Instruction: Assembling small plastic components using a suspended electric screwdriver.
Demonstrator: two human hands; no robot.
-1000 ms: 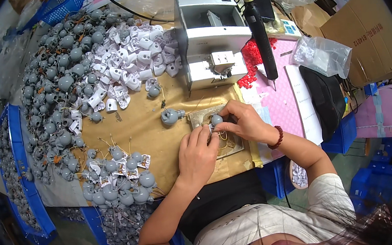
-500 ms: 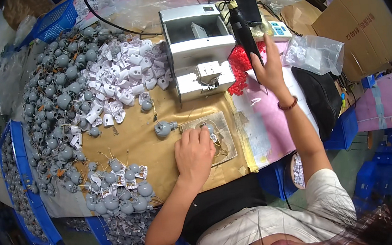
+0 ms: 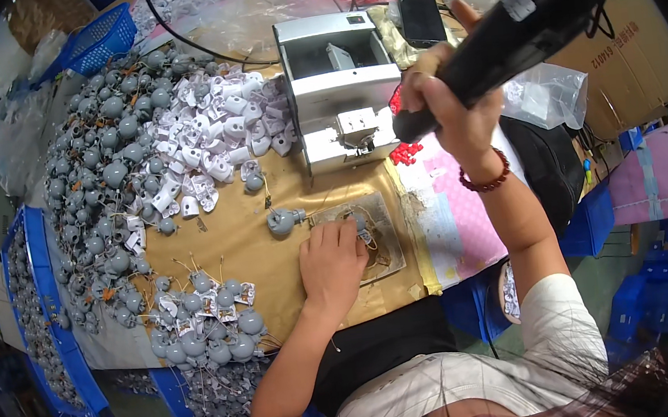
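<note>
At a cluttered bench [image 3: 274, 256], the right hand [image 3: 450, 105] is clenching the thick middle of a black power screwdriver [image 3: 508, 36], seemingly rigid and fairly heavy, while the left hand [image 3: 332, 262] is pressing a small, light grey part [image 3: 359, 224] against a clear jig plate [image 3: 378, 236].

The black tool [image 3: 512, 32] in the right hand [image 3: 454, 104] looks like matt plastic, and the boxy machine [image 3: 341, 92] at the far side is smooth, light grey metal. Left of it, the round grey parts [image 3: 112, 176] look dull plastic on a rough brown paper-like table cover [image 3: 248, 251]; clear glossy plastic bags [image 3: 552, 93] lie right.
</note>
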